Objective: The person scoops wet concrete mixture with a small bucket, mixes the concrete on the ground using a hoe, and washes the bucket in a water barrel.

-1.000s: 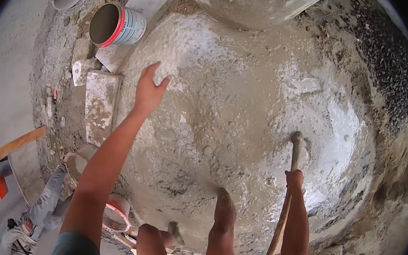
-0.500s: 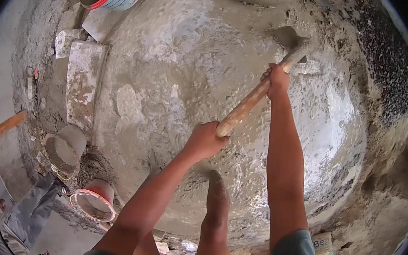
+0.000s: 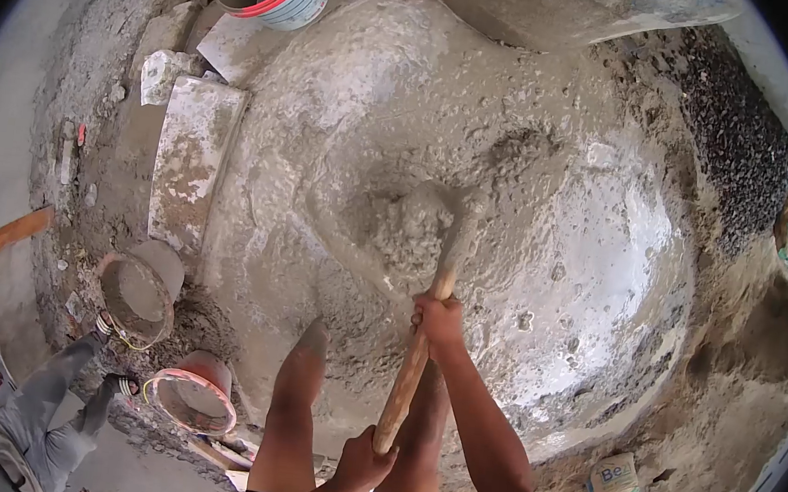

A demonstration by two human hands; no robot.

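Both my hands are closed round the wooden handle of a hoe (image 3: pixel 421 345). My left hand (image 3: pixel 363 464) grips its lower end, close to my legs. Further up the shaft, my right hand (image 3: pixel 439 322) is wrapped round it. The hoe's head is coated and mostly sunk in wet grey concrete mix (image 3: pixel 340 212), with a lump of mix heaped against it. My bare legs (image 3: pixel 297 390) stand in the mix, feet hidden.
Left lie a concrete slab (image 3: pixel 193 162) and a red-rimmed bucket (image 3: pixel 295 0); lower are two more buckets, one grey (image 3: pixel 166 270), one reddish (image 3: pixel 213 373). A co-worker (image 3: pixel 38 430) is at lower left. Dark gravel (image 3: pixel 738 128), sand (image 3: pixel 735 378) and a bag (image 3: pixel 617 486) lie right.
My hands have drawn the hoe toward me, down and to the left. Its head has moved from the far right to the middle of the mix. The co-worker has reached toward the buckets.
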